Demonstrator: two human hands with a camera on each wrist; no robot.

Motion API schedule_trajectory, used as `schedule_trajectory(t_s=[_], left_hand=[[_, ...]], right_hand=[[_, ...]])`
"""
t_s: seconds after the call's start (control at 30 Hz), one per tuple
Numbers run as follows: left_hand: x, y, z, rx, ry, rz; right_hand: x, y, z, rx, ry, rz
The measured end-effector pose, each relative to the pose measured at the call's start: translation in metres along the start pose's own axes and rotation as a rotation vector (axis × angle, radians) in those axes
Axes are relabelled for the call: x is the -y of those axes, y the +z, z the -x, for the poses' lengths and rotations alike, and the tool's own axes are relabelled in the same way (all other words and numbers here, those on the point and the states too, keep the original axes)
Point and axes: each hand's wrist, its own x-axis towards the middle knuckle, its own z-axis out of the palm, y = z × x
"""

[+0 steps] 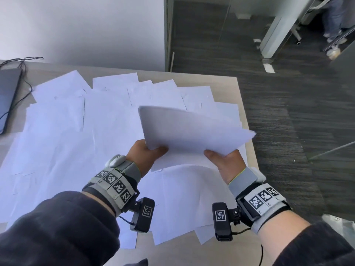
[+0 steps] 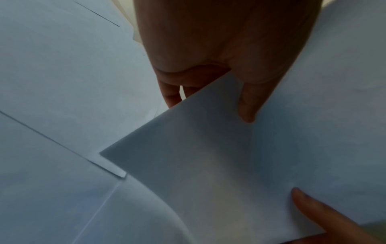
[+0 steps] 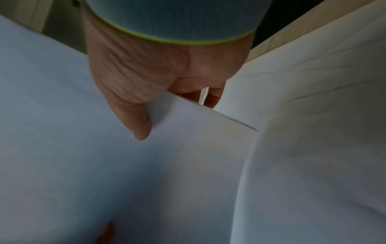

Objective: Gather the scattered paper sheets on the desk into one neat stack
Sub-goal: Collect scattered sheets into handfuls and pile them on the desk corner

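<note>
Both hands hold one small bundle of white paper sheets [image 1: 192, 131] raised above the light wooden desk [image 1: 241, 104]. Left hand [image 1: 145, 155] grips the bundle's near-left corner: the thumb lies on the top face, and the fingers are under the paper. Right hand [image 1: 224, 163] grips the near-right edge in the same manner, thumb on top, fingers beneath. The two hands are apart, one at each near corner, with the bundle spanning between them and bowed slightly upward at the middle.

In the left wrist view, the left thumb [image 2: 248, 107] presses on the top sheet, and a fingertip of the other hand [image 2: 309, 204] shows at the lower right. In the right wrist view, the right thumb [image 3: 137, 122] lies flat on the paper, and thin sheet edges are visible just beside it.

Scattered white paper sheets [image 1: 67, 131] cover most of the desk below the bundle, overlapping at mixed angles; some overhang the near edge. A dark closed laptop [image 1: 7, 96] lies at the far left with black cables [image 1: 21, 62] beside it. Grey carpet floor [image 1: 278, 93] lies to the right of the desk.
</note>
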Motion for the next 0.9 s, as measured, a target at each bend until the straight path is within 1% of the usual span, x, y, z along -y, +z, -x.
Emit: schedule_trajectory(t_s=[0.07, 0.17, 0.23, 0.3, 0.43, 0.47, 0.53, 0.6, 0.67, 0.77, 0.9], left_hand=[[0.000, 0.002, -0.002, 0.007, 0.003, 0.043], [0.006, 0.006, -0.005, 0.029, -0.034, 0.070], [0.015, 0.006, -0.008, 0.049, -0.032, 0.034], [0.031, 0.003, -0.015, 0.020, -0.049, -0.084], [0.066, -0.019, -0.026, -0.101, -0.168, -0.427], [0.075, -0.024, -0.028, -0.102, -0.191, -0.513], [0.087, -0.032, -0.028, -0.065, -0.282, -0.661], [0.095, -0.034, -0.028, -0.020, -0.342, -0.750], [0.101, -0.032, -0.026, 0.002, -0.327, -0.805], [0.109, -0.024, -0.024, 0.011, -0.249, -0.826], [0.115, -0.011, -0.016, 0.066, -0.136, -0.826]], right_hand=[[-0.003, -0.002, -0.003, -0.006, 0.057, 0.007], [-0.015, -0.003, -0.007, 0.026, 0.167, 0.076], [-0.023, -0.007, -0.009, 0.005, 0.213, 0.098], [-0.033, -0.013, -0.011, -0.075, 0.258, 0.076], [-0.052, -0.031, -0.016, -0.236, 0.355, 0.015], [-0.056, -0.035, -0.016, -0.258, 0.381, -0.008], [-0.066, -0.039, -0.018, -0.290, 0.417, -0.023], [-0.075, -0.042, -0.019, -0.307, 0.439, -0.016], [-0.078, -0.039, -0.019, -0.293, 0.451, -0.022], [-0.079, -0.025, -0.020, -0.244, 0.450, -0.046], [-0.081, -0.001, -0.021, -0.133, 0.472, -0.018]])
